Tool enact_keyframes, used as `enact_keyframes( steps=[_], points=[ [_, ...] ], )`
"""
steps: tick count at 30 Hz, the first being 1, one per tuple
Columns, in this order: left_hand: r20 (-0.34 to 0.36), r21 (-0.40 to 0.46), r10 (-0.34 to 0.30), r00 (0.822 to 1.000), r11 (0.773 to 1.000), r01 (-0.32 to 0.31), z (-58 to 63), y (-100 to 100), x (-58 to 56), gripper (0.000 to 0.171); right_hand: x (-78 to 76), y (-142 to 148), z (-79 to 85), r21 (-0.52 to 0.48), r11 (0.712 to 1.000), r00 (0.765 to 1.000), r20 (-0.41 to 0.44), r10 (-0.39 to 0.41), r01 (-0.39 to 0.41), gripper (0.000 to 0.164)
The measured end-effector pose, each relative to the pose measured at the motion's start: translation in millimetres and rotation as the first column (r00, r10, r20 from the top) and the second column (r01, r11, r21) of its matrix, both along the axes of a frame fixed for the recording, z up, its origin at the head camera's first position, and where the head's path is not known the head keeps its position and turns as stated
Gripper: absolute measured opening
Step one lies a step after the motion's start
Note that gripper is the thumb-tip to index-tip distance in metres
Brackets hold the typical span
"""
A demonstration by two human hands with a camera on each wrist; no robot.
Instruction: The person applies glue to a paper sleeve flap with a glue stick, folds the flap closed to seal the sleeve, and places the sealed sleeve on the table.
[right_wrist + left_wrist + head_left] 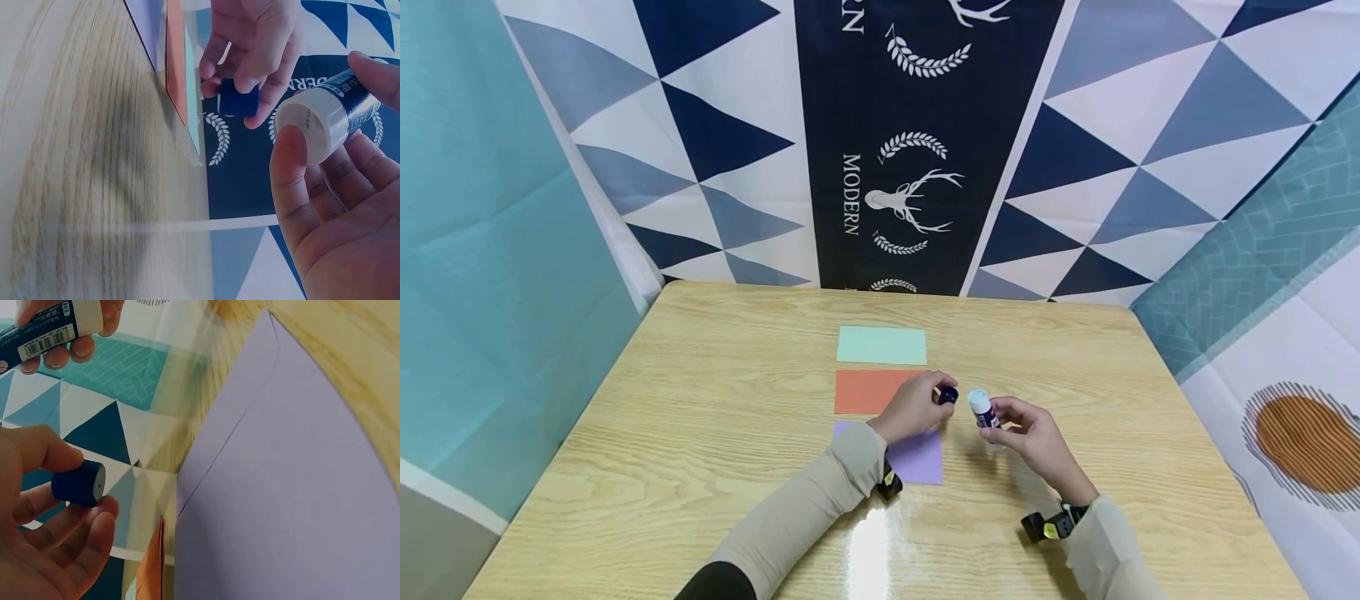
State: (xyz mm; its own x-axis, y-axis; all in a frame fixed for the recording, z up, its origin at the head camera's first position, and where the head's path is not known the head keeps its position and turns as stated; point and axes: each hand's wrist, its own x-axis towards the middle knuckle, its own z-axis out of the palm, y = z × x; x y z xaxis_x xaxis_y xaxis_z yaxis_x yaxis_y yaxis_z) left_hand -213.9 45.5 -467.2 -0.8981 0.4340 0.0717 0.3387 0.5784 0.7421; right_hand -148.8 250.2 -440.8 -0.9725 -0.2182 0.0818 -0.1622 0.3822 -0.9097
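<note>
My left hand [913, 407] pinches a small dark blue cap [76, 484] between thumb and fingers, over the right end of the orange envelope. To its right, my right hand [1033, 435] holds an uncapped glue stick [334, 109] with a white end and a dark blue printed label. In the head view that white end points up and toward the left hand. Cap and glue stick are a short gap apart, both above the table. Below the left wrist lies a purple envelope [921, 460], partly covered by the hand and sleeve; its flap line shows in the left wrist view.
An orange envelope [867, 392] lies beyond the purple one, and a mint green envelope [882, 346] beyond that, in a column on the wooden table [700, 400]. A patterned cloth [730, 150] hangs behind the table's far edge.
</note>
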Motion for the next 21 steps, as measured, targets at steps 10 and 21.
enact_keyframes(
  steps=[10,21],
  points=[
    [0.003,0.133,-0.011,1.0,0.991,0.011,-1.1,-8,1.5,0.034,1.5,-1,2.5,0.014,1.0,1.0,0.024,-0.017,0.016,0.032],
    [0.085,0.238,-0.088,0.993,0.969,0.065,1.9,-16,7.4,0.035,2.5,-3,2.0,-0.016,1.0,1.0,0.019,-0.003,0.003,0.032]
  ],
)
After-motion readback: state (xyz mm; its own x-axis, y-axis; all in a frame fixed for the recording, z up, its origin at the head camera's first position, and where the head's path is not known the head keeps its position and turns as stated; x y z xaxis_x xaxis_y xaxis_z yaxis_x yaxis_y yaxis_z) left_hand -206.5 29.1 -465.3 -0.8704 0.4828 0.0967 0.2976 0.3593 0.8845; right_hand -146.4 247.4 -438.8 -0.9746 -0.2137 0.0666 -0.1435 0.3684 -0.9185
